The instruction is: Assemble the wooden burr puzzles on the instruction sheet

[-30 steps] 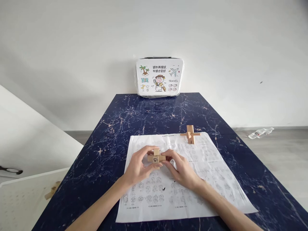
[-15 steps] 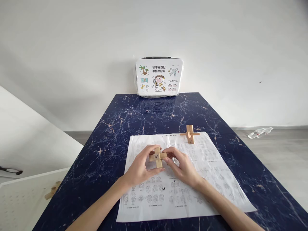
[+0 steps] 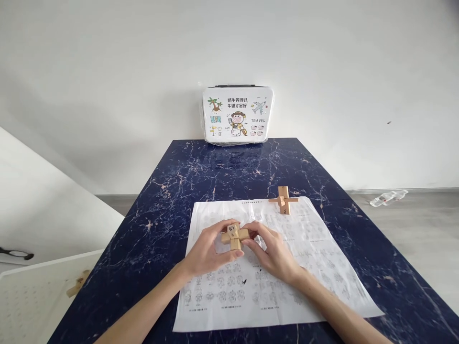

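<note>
Between both hands I hold a small wooden cross-shaped puzzle [image 3: 235,236] with a black mark on its top face. My left hand [image 3: 208,251] grips it from the left, thumb below and fingers curled over. From the right, my right hand [image 3: 273,253] pinches it with its fingertips. The puzzle hovers just above a white printed instruction sheet [image 3: 315,267] on the dark blue marble table [image 3: 161,210]. A second wooden cross puzzle [image 3: 283,199] stands on the sheet's far right corner, untouched.
A white lunch-box style case [image 3: 237,115] with cartoon prints stands at the table's far edge against the wall. A white surface [image 3: 32,296] with a wooden piece lies at lower left. A plastic bottle [image 3: 388,197] lies on the floor at right.
The puzzle has been turned in my hands: the marked face now points more upward and the piece sits slightly lower. Both hands stay closed on it.
</note>
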### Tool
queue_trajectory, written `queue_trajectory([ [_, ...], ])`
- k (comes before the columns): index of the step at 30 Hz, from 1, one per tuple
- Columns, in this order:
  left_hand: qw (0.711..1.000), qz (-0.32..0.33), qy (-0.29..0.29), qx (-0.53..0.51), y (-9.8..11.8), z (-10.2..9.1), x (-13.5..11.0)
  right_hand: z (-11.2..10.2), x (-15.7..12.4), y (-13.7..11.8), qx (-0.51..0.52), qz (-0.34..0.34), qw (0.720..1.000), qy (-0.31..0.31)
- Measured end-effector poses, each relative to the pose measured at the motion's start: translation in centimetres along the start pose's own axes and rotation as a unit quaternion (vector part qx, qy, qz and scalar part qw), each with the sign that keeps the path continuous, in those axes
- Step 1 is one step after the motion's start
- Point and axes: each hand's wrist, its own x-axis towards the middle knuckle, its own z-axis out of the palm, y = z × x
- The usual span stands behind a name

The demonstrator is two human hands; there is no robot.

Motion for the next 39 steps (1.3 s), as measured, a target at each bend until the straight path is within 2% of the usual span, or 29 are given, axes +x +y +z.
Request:
queue_trajectory([
  [12,1.0,0.011,-0.02,-0.004,-0.17,-0.22,-0.03,0.27,-0.1,-0.18,-0.002,-0.005,1.0,0.002],
  [23,1.0,0.004,-0.021,-0.016,-0.05,0.0,0.0,0.25,-0.09,0.19,-0.004,0.03,1.0,-0.002],
  [29,1.0,0.008,-0.022,-0.019,-0.54,-0.08,-0.27,0.08,-0.05,-0.02,0.016,0.039,0.998,-0.05],
  [32,0.999,-0.011,-0.022,-0.042,-0.61,-0.11,-0.35,0.12,-0.08,-0.15,-0.001,0.021,0.998,-0.054],
  [39,0.996,-0.02,-0.052,-0.068,-0.15,-0.09,0.01,0.0,0.17,-0.14,-0.094,-0.072,0.992,-0.032],
])
